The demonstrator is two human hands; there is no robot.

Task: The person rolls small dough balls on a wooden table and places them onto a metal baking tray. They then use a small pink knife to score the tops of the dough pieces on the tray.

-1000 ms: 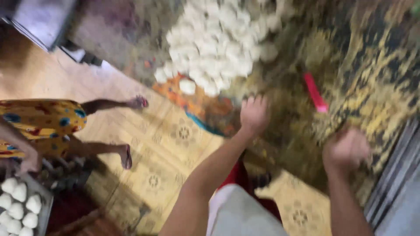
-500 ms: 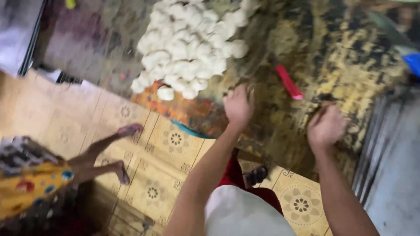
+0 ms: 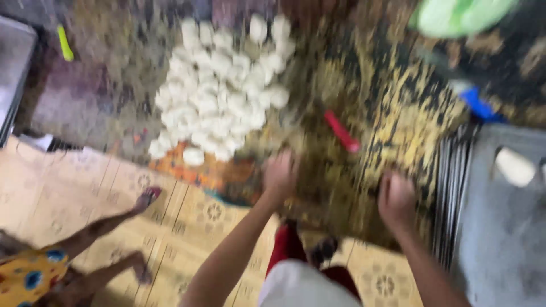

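Hands (both curled, blurred) on patterned cloth

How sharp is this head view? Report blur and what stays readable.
Head view: heavy motion blur throughout; left hand and right hand smeared, grips unreadable; white dough pile and red tool recognisable but soft; lighting dim, no glare.

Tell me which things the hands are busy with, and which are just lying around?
Busy with:
- left hand and right hand, both closed, on the gold patterned cloth
- pile of white dough balls right beside them

Just lying around:
- red stick
- yellow-green stick
- blue thing
- green lid
- grey tray
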